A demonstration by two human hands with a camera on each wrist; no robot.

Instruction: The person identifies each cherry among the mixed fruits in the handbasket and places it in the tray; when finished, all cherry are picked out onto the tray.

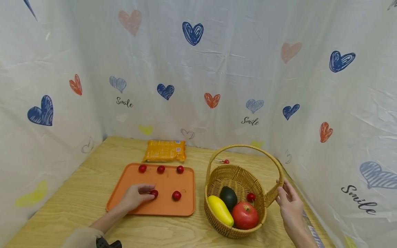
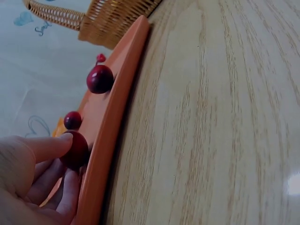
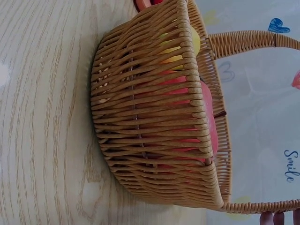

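Note:
My left hand (image 1: pixel 138 197) reaches over an orange tray (image 1: pixel 164 210) and pinches a dark red cherry (image 2: pixel 75 152) between thumb and fingers, low at the tray's front part. Another cherry (image 1: pixel 176 195) lies to its right, and several more, among them one cherry (image 1: pixel 161 169), line the tray's back side. My right hand (image 1: pixel 291 205) holds the handle (image 1: pixel 280 172) of a wicker basket (image 1: pixel 214 218) near its lower right end. Inside the basket sit a long yellow fruit (image 1: pixel 220 210), a dark green avocado (image 1: pixel 228 197), a red apple (image 1: pixel 245 216) and one cherry (image 1: pixel 251 196).
An orange packet (image 1: pixel 165 151) lies behind the tray. Behind the basket is a small red item (image 1: pixel 226 161) with a thin stem. Heart-printed curtains (image 1: pixel 173 62) enclose the wooden table (image 1: pixel 155 230) at the back and both sides.

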